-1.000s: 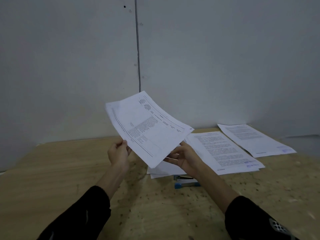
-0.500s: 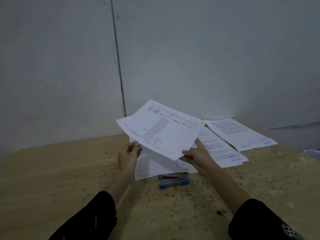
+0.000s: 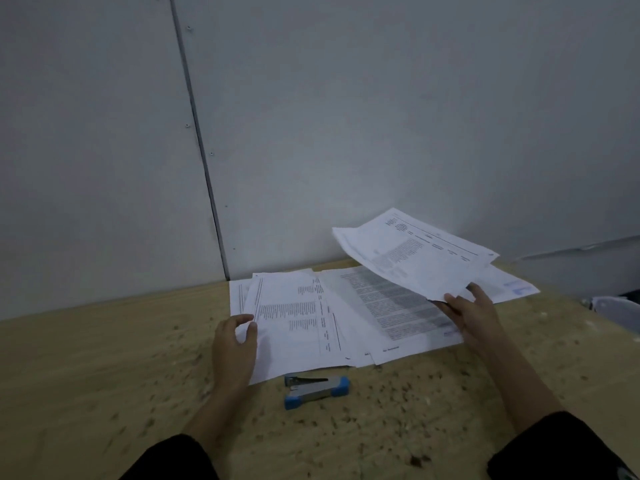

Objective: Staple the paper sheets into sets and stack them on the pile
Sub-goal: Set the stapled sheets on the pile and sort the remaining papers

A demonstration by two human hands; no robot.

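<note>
My right hand (image 3: 476,315) pinches the near corner of a printed paper set (image 3: 415,254) and holds it in the air over the right side of the table. My left hand (image 3: 233,344) rests at the left edge of a loose pile of printed sheets (image 3: 298,323) lying flat, fingers curled against the edge. A second stack of text pages (image 3: 398,310) lies beside it to the right. Farther right another sheet (image 3: 512,285) shows partly under the lifted set. A blue and grey stapler (image 3: 317,391) lies on the table just in front of the sheets.
The wooden table (image 3: 104,375) is speckled with dark chips and runs up to a grey wall (image 3: 346,116) at the back. A pale object (image 3: 616,310) sits past the table's right edge.
My left hand has let go of the lifted set and dropped to the flat pile. My right hand has carried the set to the right, away from the middle.
</note>
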